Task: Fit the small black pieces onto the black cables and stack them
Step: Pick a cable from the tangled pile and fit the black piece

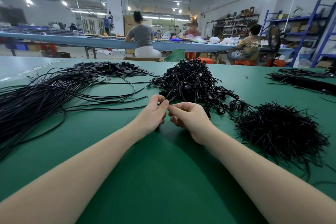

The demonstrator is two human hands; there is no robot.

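Both forearms lay across the green table point(160, 178), hands meeting at the middle, probably to steady fine work close to the body. Left hand point(154, 112) pinched a small black piece point(159, 104) between thumb and forefinger, other fingers curled under. Right hand point(187, 118) had its fingers curled, tips up against the left's; it looked to be feeding a cable end point(170, 97) into the piece, but the contact was too small to confirm. That cable ran back into the tangled heap of cables point(189, 80) just beyond the hands. Short black strands point(280, 132) were piled to the right, within easy reach of the right hand. Long straight cables point(45, 94) fanned out on the left, ends pointing inward, likely so one could be drawn off at a time. Loose black pieces point(111, 70) sat in a flat pile further back left. More cable bundles point(305, 80) lay far right. Other people point(141, 36) worked at a blue bench behind
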